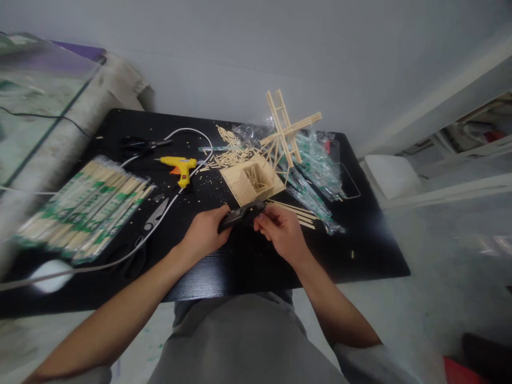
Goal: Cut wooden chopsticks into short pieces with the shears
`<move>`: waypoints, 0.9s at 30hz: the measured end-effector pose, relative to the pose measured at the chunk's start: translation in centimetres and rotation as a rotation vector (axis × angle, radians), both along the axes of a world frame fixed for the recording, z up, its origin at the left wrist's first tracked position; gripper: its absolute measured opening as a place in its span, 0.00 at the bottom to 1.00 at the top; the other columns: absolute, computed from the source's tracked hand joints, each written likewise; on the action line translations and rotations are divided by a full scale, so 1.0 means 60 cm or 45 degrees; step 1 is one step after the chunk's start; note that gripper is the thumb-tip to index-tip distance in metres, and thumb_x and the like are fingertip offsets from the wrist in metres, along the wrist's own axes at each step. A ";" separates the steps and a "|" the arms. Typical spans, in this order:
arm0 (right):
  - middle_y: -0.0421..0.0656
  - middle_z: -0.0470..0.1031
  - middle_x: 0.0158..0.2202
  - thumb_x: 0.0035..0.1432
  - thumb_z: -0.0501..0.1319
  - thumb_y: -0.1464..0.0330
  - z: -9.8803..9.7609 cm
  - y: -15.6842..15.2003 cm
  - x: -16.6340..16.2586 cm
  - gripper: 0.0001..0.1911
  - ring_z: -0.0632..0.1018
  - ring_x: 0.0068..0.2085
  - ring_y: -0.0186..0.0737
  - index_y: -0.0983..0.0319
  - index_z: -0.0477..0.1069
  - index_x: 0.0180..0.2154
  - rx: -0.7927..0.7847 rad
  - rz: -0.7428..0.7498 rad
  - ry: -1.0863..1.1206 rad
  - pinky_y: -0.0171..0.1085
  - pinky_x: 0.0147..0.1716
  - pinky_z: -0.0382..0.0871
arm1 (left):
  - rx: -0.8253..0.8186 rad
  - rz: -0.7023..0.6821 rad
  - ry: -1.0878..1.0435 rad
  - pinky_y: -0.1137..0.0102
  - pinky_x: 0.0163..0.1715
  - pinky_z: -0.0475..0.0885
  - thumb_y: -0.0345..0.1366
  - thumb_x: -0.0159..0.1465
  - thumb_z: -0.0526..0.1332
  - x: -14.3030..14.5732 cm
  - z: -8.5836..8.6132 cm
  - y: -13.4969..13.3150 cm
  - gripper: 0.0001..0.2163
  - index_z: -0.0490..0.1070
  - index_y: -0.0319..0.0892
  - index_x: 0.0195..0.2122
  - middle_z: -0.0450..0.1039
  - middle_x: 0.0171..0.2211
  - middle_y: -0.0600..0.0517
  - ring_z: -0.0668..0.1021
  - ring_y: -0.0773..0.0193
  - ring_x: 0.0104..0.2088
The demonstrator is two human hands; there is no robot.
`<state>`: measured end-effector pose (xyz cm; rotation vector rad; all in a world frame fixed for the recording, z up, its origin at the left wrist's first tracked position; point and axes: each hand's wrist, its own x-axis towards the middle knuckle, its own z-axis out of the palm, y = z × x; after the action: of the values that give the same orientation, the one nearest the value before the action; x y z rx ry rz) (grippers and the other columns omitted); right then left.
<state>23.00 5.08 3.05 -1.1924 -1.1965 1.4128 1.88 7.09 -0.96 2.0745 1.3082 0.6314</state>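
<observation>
My left hand (207,229) is closed around a black hand tool (240,213), possibly a cutter, though its exact kind is unclear. At the tool's right end, my right hand (282,229) is pinched shut; what sits between its fingertips is too small to make out. Just beyond both hands stands a wooden model (256,178), a box on a square base with a windmill-like cross (285,129) of sticks above it. Several loose thin sticks (300,214) lie beside my right hand.
A yellow glue gun (182,165) with a white cord lies left of the model, near scissors (156,214) and black-handled pliers (140,144). Packs of chopsticks (86,208) cover the left side. Short stick pieces (228,154) and plastic wrappers (320,165) lie behind.
</observation>
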 end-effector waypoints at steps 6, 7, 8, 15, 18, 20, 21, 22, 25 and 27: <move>0.36 0.70 0.22 0.55 0.74 0.56 -0.002 0.002 0.009 0.19 0.58 0.18 0.24 0.63 0.73 0.29 -0.240 0.180 0.297 0.30 0.17 0.45 | 0.002 -0.069 -0.029 0.71 0.32 0.64 0.30 0.62 0.58 -0.001 0.005 0.000 0.03 0.66 0.45 0.33 0.72 0.28 0.54 0.74 0.63 0.28; 0.35 0.69 0.22 0.55 0.74 0.56 -0.003 0.002 0.010 0.18 0.56 0.18 0.23 0.63 0.73 0.30 -0.277 0.210 0.347 0.29 0.17 0.44 | -0.001 -0.078 -0.030 0.71 0.32 0.64 0.29 0.61 0.58 -0.001 0.006 -0.001 0.03 0.66 0.45 0.33 0.72 0.28 0.54 0.74 0.64 0.28; 0.35 0.68 0.21 0.54 0.75 0.57 -0.005 0.002 0.011 0.18 0.55 0.18 0.22 0.64 0.74 0.30 -0.308 0.234 0.389 0.29 0.16 0.43 | -0.005 -0.085 -0.029 0.71 0.31 0.64 0.29 0.61 0.58 -0.001 0.007 -0.001 0.03 0.66 0.44 0.32 0.72 0.27 0.54 0.74 0.64 0.28; 0.34 0.66 0.21 0.52 0.76 0.56 -0.008 0.004 0.009 0.19 0.53 0.17 0.21 0.65 0.76 0.32 -0.362 0.212 0.438 0.29 0.16 0.40 | -0.031 -0.078 0.004 0.71 0.28 0.62 0.31 0.62 0.58 -0.002 0.006 -0.002 0.04 0.65 0.45 0.30 0.69 0.24 0.55 0.72 0.65 0.24; 0.35 0.70 0.22 0.54 0.74 0.56 -0.009 0.003 0.007 0.19 0.57 0.17 0.23 0.64 0.75 0.32 -0.282 0.154 0.370 0.29 0.16 0.44 | -0.031 -0.063 0.005 0.71 0.28 0.62 0.31 0.62 0.58 -0.002 0.007 0.001 0.05 0.64 0.45 0.29 0.69 0.24 0.55 0.72 0.65 0.24; 0.38 0.74 0.24 0.56 0.73 0.56 -0.009 0.001 0.005 0.17 0.61 0.18 0.25 0.63 0.75 0.33 -0.204 0.099 0.273 0.29 0.17 0.48 | -0.027 -0.043 0.005 0.71 0.28 0.61 0.31 0.63 0.57 -0.001 0.008 0.002 0.06 0.63 0.45 0.29 0.69 0.24 0.55 0.71 0.65 0.24; 0.39 0.76 0.26 0.57 0.73 0.56 -0.010 -0.001 0.003 0.17 0.63 0.19 0.26 0.63 0.75 0.33 -0.161 0.062 0.220 0.30 0.17 0.50 | -0.025 -0.032 0.004 0.71 0.28 0.61 0.31 0.63 0.57 -0.001 0.008 0.003 0.06 0.63 0.45 0.29 0.69 0.24 0.55 0.71 0.65 0.24; 0.40 0.77 0.27 0.57 0.73 0.56 -0.011 -0.004 0.002 0.17 0.64 0.20 0.27 0.63 0.75 0.34 -0.115 0.019 0.166 0.30 0.18 0.52 | -0.024 -0.021 0.004 0.71 0.28 0.61 0.31 0.63 0.57 -0.001 0.008 0.003 0.06 0.63 0.45 0.29 0.69 0.24 0.55 0.71 0.65 0.24; 0.41 0.79 0.28 0.58 0.72 0.58 -0.012 -0.013 -0.002 0.14 0.67 0.21 0.29 0.62 0.76 0.34 -0.007 -0.085 0.015 0.32 0.20 0.57 | -0.024 -0.008 0.006 0.70 0.29 0.62 0.32 0.63 0.57 -0.001 0.008 0.003 0.05 0.64 0.45 0.30 0.70 0.25 0.55 0.72 0.64 0.25; 0.41 0.78 0.26 0.60 0.70 0.59 -0.011 -0.018 -0.004 0.12 0.66 0.22 0.30 0.62 0.77 0.33 0.016 -0.112 -0.046 0.33 0.21 0.58 | -0.026 -0.016 0.008 0.70 0.30 0.63 0.31 0.63 0.58 -0.002 0.008 0.003 0.04 0.64 0.45 0.31 0.70 0.25 0.55 0.73 0.64 0.25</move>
<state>22.76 4.02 2.36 -1.2519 -1.1617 1.3217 1.74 7.27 -0.48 2.0686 1.2988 0.6044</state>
